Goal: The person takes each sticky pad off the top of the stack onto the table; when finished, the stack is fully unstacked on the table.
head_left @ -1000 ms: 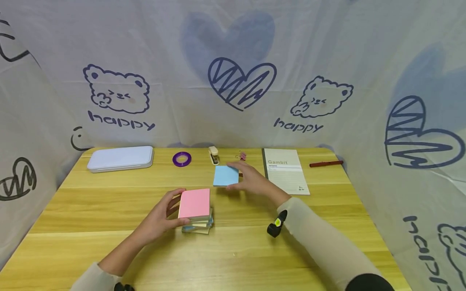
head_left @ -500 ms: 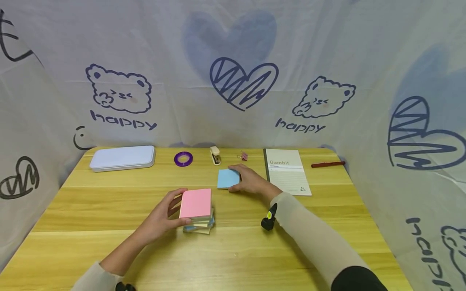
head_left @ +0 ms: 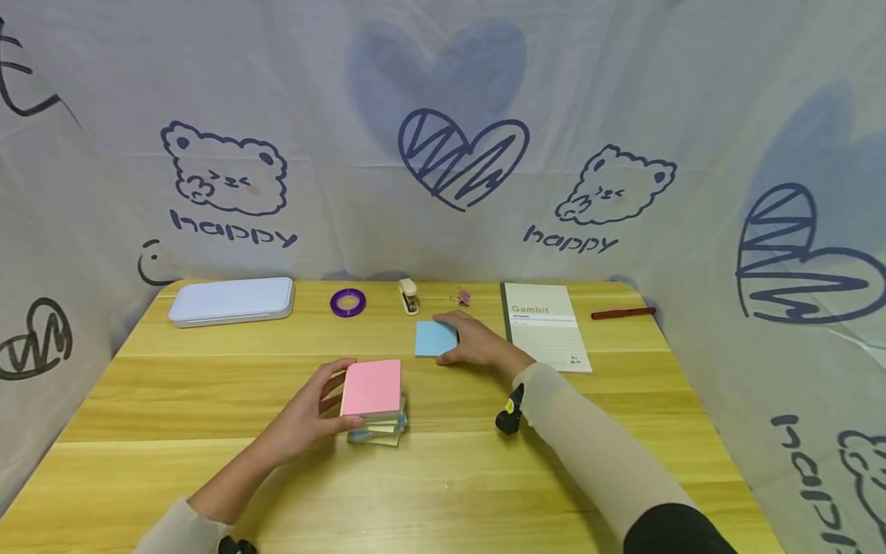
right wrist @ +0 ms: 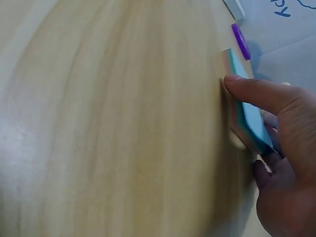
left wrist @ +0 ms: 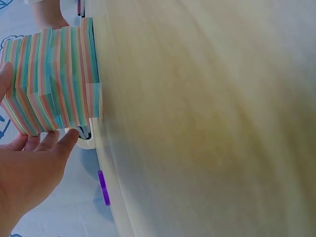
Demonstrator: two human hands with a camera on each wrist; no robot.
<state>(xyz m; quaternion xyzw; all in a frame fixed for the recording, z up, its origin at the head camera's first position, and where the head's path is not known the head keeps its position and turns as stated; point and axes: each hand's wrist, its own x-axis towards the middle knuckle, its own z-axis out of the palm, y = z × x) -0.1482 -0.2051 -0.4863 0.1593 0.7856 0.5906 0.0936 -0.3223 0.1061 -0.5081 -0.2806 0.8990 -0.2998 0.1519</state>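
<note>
A thick stack of sticky notes with a pink top sheet point(head_left: 371, 388) sits on the wooden table point(head_left: 208, 385). My left hand point(head_left: 311, 412) grips its left side, thumb at the near edge. In the left wrist view the stack point(left wrist: 54, 81) shows striped pink, green and blue edges beside my left hand point(left wrist: 29, 168). Further back, my right hand point(head_left: 474, 344) holds a thin blue-topped pad point(head_left: 432, 338) lying flat on the table. In the right wrist view the thumb point(right wrist: 256, 94) presses the near edge of this pad point(right wrist: 247, 108) and the fingers curl behind it.
Along the back edge lie a white flat case point(head_left: 231, 300), a purple tape roll point(head_left: 348, 302), a small stapler point(head_left: 408, 296), a pink binder clip point(head_left: 461, 296), a "Gambit" notebook point(head_left: 547, 327) and a red pen point(head_left: 623, 312). Printed cloth walls surround the table.
My right hand has lowered the blue pad onto the table and drawn it slightly right; the forearm has dropped. My left hand and the pink-topped stack have stayed put.
</note>
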